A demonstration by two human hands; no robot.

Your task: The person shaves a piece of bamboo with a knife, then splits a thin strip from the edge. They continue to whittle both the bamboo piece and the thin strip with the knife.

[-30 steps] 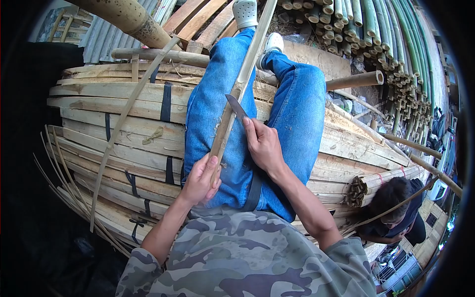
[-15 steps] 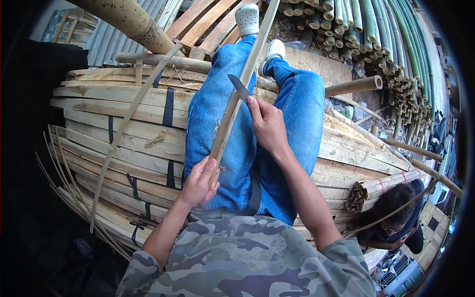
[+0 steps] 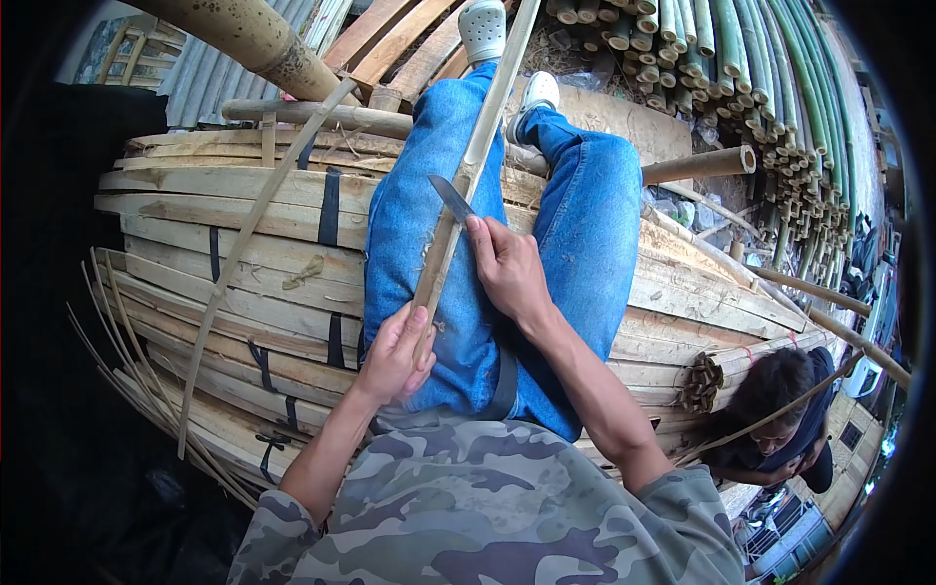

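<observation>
A long bamboo strip (image 3: 480, 141) slants up from my lap across my jeans and past my shoe. Its near end is gripped in my left hand (image 3: 395, 356), fingers wrapped round it. My right hand (image 3: 510, 268) is closed on a knife (image 3: 451, 199), whose dark blade lies across the strip above the left hand. The knife's handle is mostly hidden in the fist. Small shavings cling to the jeans (image 3: 414, 229).
Bundled wooden slats (image 3: 263, 258) with black ties lie beneath my legs. Thin strips (image 3: 136, 361) stick out at left. A thick pole (image 3: 244, 44) crosses the upper left. Green bamboo poles (image 3: 741, 58) are stacked upper right. Another person (image 3: 780, 419) sits at lower right.
My right hand and the knife have moved down and left along the strip, closer to my left hand. The left hand still holds the strip in nearly the same place.
</observation>
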